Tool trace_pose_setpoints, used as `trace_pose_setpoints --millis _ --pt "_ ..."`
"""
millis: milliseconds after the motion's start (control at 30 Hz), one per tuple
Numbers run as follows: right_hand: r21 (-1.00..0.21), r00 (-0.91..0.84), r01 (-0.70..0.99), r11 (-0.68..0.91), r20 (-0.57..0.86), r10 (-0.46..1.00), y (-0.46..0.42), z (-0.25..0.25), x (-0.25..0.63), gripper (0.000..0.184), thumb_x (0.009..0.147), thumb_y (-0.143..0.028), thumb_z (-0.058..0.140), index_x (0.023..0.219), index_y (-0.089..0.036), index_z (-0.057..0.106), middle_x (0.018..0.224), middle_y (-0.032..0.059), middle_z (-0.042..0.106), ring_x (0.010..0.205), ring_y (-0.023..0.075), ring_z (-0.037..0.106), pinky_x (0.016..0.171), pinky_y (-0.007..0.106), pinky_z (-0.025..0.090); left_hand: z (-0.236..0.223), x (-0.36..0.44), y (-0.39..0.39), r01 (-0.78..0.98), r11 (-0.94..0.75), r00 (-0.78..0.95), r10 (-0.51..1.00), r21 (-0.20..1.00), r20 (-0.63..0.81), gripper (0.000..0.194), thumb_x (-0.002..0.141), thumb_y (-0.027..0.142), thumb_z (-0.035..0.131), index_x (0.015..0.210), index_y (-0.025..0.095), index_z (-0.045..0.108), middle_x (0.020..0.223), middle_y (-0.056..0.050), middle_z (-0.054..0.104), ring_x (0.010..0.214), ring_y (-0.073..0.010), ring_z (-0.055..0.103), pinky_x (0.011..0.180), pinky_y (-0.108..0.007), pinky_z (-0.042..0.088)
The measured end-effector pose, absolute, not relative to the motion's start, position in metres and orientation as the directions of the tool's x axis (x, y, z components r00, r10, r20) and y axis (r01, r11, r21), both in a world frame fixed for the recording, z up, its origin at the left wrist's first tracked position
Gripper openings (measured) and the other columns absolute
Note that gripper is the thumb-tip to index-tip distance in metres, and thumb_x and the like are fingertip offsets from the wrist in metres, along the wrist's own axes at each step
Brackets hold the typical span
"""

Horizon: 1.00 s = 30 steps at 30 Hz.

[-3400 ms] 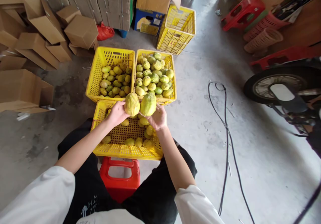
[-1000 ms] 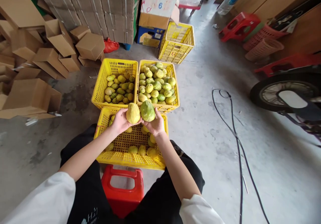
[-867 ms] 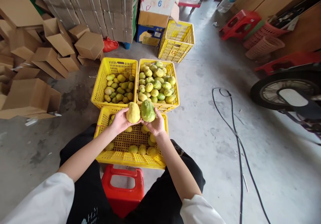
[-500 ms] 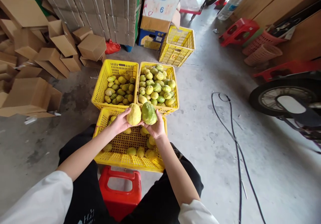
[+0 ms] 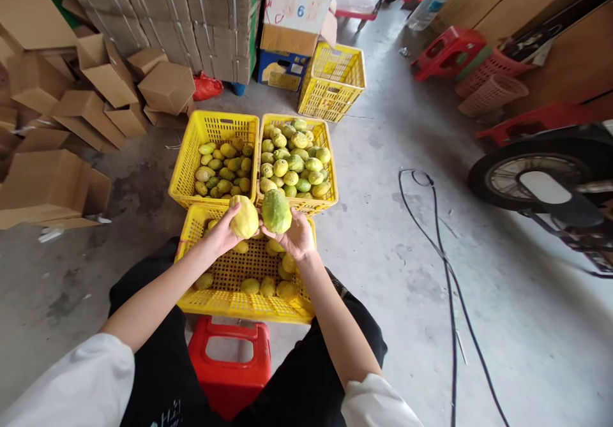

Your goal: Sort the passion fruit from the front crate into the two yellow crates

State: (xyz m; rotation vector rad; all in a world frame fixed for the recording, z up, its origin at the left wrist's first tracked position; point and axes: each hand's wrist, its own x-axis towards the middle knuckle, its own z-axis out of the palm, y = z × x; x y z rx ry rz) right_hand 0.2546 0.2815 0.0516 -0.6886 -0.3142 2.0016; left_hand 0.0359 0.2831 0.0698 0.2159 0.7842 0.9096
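Grip of both hands (image 5: 262, 235) (close together) around two fruits (image 5: 276, 212).

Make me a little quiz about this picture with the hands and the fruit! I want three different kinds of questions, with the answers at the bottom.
1. True or false: the left hand holds the yellower fruit and the right hand holds the greener fruit.

2. What colour is the plastic stool between the person's legs?
A) Blue
B) White
C) Red

3. Fill in the missing word: the long black cable lies on the ____.

Key: 1 true; 2 C; 3 floor.
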Motion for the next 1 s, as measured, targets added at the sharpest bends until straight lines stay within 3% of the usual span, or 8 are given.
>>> trace_pose_setpoints --millis 233,400,500,700,867,1000 --pt "-0.521 -0.389 -0.690 -0.503 -0.319 0.864 0.280 0.042 0.252 0.047 0.088 -0.054 0.090 0.120 -0.023 0.076 0.108 0.0111 0.089 0.113 0.0349 0.086 0.094 0.052 0.077 0.075 0.038 0.280 -0.622 0.626 0.366 0.764 0.471 -0.531 0.037 0.107 0.047 0.063 0.131 0.020 0.072 0.111 -0.014 0.087 0.116 -0.0383 0.088 0.108 -0.058 0.073" --pt "-0.506 -0.370 -0.724 -0.469 -0.289 0.883 0.279 0.041 0.253 0.054 0.084 -0.058 0.093 0.121 -0.022 0.077 0.107 0.0099 0.089 0.090 0.0299 0.084 0.087 0.053 0.078 0.090 0.045 0.281 -0.700 0.610 0.379 0.758 0.371 -0.530 0.045 0.098 0.033 0.060 0.140 0.019 0.068 0.122 -0.015 0.088 0.130 -0.0403 0.084 0.119 -0.065 0.066" --pt "-0.506 -0.352 -0.726 -0.466 -0.308 0.884 0.279 0.040 0.255 0.050 0.089 -0.057 0.090 0.121 -0.021 0.076 0.106 0.0108 0.088 0.097 0.0315 0.085 0.090 0.053 0.077 0.093 0.048 0.284 -0.695 0.615 0.383 0.754 0.371 -0.533 0.047 0.102 0.028 0.057 0.146 0.018 0.067 0.124 -0.016 0.088 0.132 -0.0384 0.084 0.122 -0.063 0.065" --pt "-0.539 -0.316 -0.694 -0.477 -0.367 0.875 0.278 0.041 0.259 0.043 0.091 -0.050 0.087 0.125 -0.027 0.075 0.114 0.0070 0.089 0.111 0.0321 0.085 0.095 0.051 0.076 0.078 0.047 0.290 -0.600 0.675 0.427 0.724 0.430 -0.542 0.041 0.114 0.040 0.057 0.144 0.014 0.071 0.118 -0.017 0.088 0.110 -0.0327 0.088 0.095 -0.045 0.075" --pt "-0.584 -0.379 -0.662 -0.469 -0.279 0.882 0.279 0.048 0.261 0.048 0.083 -0.056 0.084 0.122 -0.027 0.076 0.124 0.0087 0.088 0.135 0.0395 0.079 0.107 0.060 0.073 0.069 0.043 0.291 -0.608 0.644 0.402 0.754 0.464 -0.520 0.042 0.103 0.028 0.073 0.144 0.019 0.070 0.108 -0.009 0.086 0.090 -0.0259 0.086 0.078 -0.038 0.074" --pt "-0.631 -0.391 -0.635 -0.446 -0.235 0.890 0.281 0.050 0.263 0.051 0.082 -0.050 0.083 0.127 -0.028 0.075 0.134 0.0093 0.086 0.143 0.0405 0.075 0.110 0.061 0.071 0.076 0.039 0.291 -0.605 0.644 0.393 0.753 0.469 -0.528 0.034 0.102 0.028 0.069 0.134 0.017 0.071 0.100 -0.008 0.085 0.084 -0.0244 0.084 0.077 -0.037 0.074"
